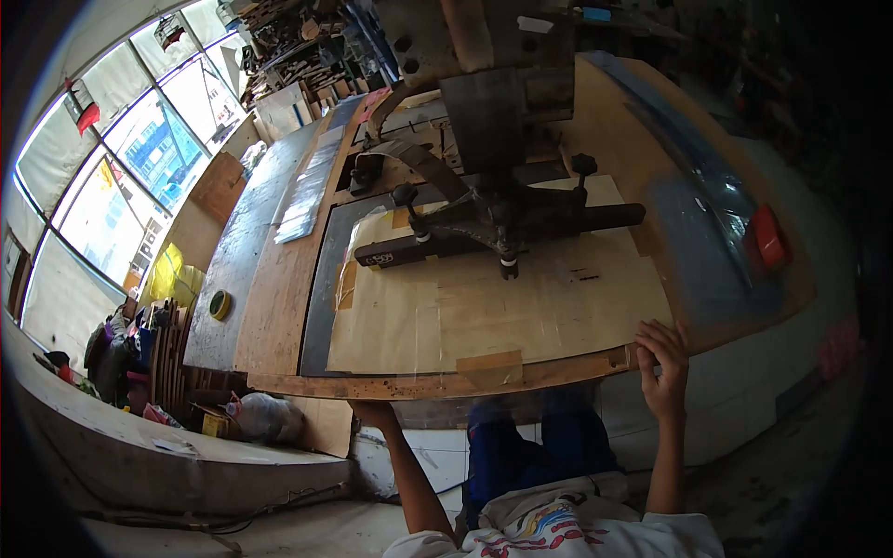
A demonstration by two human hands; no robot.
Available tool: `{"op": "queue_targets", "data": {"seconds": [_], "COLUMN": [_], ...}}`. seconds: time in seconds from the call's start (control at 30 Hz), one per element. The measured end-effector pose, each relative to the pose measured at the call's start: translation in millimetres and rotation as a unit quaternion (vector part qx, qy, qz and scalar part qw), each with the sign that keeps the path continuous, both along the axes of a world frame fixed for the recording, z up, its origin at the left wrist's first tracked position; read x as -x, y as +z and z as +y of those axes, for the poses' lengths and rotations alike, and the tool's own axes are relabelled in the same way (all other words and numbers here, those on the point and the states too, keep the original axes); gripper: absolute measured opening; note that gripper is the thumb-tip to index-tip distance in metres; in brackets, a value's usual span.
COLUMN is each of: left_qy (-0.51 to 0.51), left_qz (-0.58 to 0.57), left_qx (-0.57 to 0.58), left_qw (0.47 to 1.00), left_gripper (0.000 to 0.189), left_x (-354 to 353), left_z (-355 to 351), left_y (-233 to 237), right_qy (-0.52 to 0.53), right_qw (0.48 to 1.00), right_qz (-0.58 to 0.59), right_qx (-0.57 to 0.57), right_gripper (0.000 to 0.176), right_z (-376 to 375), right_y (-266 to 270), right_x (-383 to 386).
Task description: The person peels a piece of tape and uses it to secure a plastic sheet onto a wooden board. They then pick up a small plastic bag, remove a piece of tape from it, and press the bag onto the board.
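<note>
My left hand (373,413) is at the wooden front edge of the work table (391,384), its fingers hidden beneath that edge. Loosely bent and slightly apart, the fingers of my right hand (662,358) rest at the near right corner of a cream-coloured sheet (521,316). Brown tape (489,368) sticks along the sheet's front edge. Above the sheet stands a dark metal press head (493,209) with spreading arms and knobs. A dark bar (372,254) with pale markings lies crosswise beneath it, over the sheet.
A tape roll (220,304) and clear plastic strips (311,191) lie on the left side. At right are a red object (766,236) and bluish plastic film (707,242). Stacked boards (167,355) and a stuffed plastic bag (265,418) stand at lower left.
</note>
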State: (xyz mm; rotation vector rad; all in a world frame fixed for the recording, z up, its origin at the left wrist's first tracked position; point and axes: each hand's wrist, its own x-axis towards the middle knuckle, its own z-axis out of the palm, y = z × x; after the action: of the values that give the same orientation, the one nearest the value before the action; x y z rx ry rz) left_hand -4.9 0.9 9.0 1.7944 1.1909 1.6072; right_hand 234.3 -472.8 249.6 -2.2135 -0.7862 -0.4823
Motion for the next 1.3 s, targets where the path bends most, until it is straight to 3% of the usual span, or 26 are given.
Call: {"op": "queue_targets", "data": {"seconds": [0.03, 0.1, 0.17, 0.2, 0.43, 0.53, 0.63, 0.7, 0.77, 0.93, 1.03, 1.17, 1.2, 1.3], "left_qy": [-0.038, -0.046, -0.068, -0.051, -0.153, -0.060, -0.020, 0.066, 0.134, 0.216, 0.221, 0.155, 0.129, -0.142], "left_qz": [-0.120, -0.057, -0.122, -0.059, -0.251, -0.015, -0.187, -0.122, -0.062, -0.183, -0.186, -0.151, -0.144, -0.039], "left_qx": [0.053, 0.056, 0.136, 0.117, 0.172, -0.001, 0.239, 0.263, 0.222, 0.139, 0.040, -0.083, -0.066, -0.099], "left_qw": [0.991, 0.996, 0.981, 0.990, 0.940, 0.998, 0.953, 0.955, 0.964, 0.949, 0.956, 0.973, 0.979, 0.984], "left_gripper": [0.047, 0.042, 0.039, 0.042, 0.048, 0.049, 0.047, 0.045, 0.044, 0.037, 0.035, 0.034, 0.036, 0.028], "left_x": [1.1, 0.5, 3.4, 5.8, 7.7, 6.2, 0.2, 12.2, 42.4, 46.3, 36.9, 2.0, -5.3, -20.2], "left_z": [11.2, 3.5, 10.0, 11.8, 17.6, 1.9, -51.9, -61.2, -48.0, -72.3, -82.1, -119.0, -124.9, -133.3], "left_y": [-22.6, -8.7, -18.0, -19.2, -24.0, -12.1, 70.9, 86.4, 55.0, 112.8, 152.1, 214.7, 220.7, 238.2], "right_qy": [0.000, -0.002, 0.002, 0.001, 0.002, 0.003, 0.004, 0.002, 0.000, 0.000, 0.001, 0.004, 0.006, 0.009], "right_qw": [1.000, 1.000, 1.000, 1.000, 1.000, 1.000, 1.000, 1.000, 1.000, 1.000, 1.000, 1.000, 0.999, 0.999], "right_qz": [-0.003, -0.005, -0.002, -0.002, -0.003, -0.002, 0.003, 0.003, -0.005, 0.002, 0.002, 0.003, 0.002, 0.002], "right_qx": [-0.001, -0.003, -0.007, -0.008, -0.011, -0.012, -0.016, -0.020, -0.020, -0.023, -0.024, -0.027, -0.032, -0.041], "right_gripper": [0.021, 0.021, 0.021, 0.021, 0.020, 0.020, 0.020, 0.020, 0.020, 0.020, 0.020, 0.020, 0.020, 0.019], "right_z": [0.5, -1.0, -0.9, -1.2, -0.9, -1.4, -2.2, -1.9, -1.9, -3.0, -3.3, -5.5, -5.7, -5.8], "right_y": [0.7, 3.5, 4.8, 2.6, 3.1, 4.4, 3.0, 4.2, 3.1, 1.7, 2.3, 1.4, 1.5, 0.5], "right_x": [0.0, 0.2, 0.8, 0.5, 0.2, 1.0, 2.1, 1.2, -0.4, 2.7, 4.9, 7.3, 7.3, 6.9]}}
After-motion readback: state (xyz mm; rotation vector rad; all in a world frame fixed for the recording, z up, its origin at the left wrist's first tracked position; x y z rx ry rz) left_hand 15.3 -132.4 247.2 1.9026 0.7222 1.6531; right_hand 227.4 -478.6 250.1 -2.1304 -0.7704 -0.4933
